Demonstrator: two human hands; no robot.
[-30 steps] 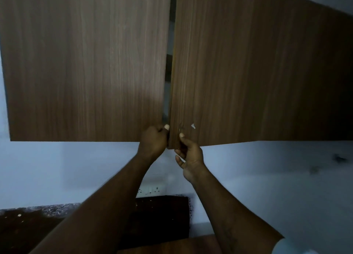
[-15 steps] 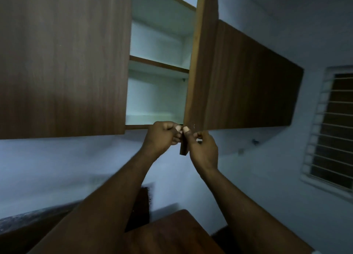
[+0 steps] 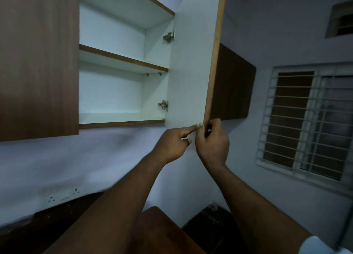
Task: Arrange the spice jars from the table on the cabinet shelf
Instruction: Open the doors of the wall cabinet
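The task is at its very start. The right-hand cabinet door (image 3: 191, 63) stands open, its white inner face turned towards the left and its wood-edged free side towards the person. The neighbouring left door (image 3: 38, 63) is closed. Inside, the middle shelf (image 3: 122, 60) and the cabinet floor (image 3: 114, 118) show only white board. No spice jars are in view here or on the corner of the wooden worktop (image 3: 162, 231) at the bottom of the view. By my reading, only access to the shelf is done, and fetching and placing every jar is left.

Both hands are at the door's lower free corner. The right hand (image 3: 213, 145) has its fingers curled round the door's edge and holds it. The left hand (image 3: 172, 145) stretches its index finger straight to the door's bottom edge with the other fingers curled in. Whether it pinches the door I cannot tell.

As the jars are out of sight, I cannot tell their position or which way they stand. The middle shelf's long axis runs left to right across the cabinet, and its brown front edge faces out into the room. The door's long axis is upright, hung on two metal hinges (image 3: 163, 105) at the right side of the opening. A barred window (image 3: 305, 124) is in the wall on the right
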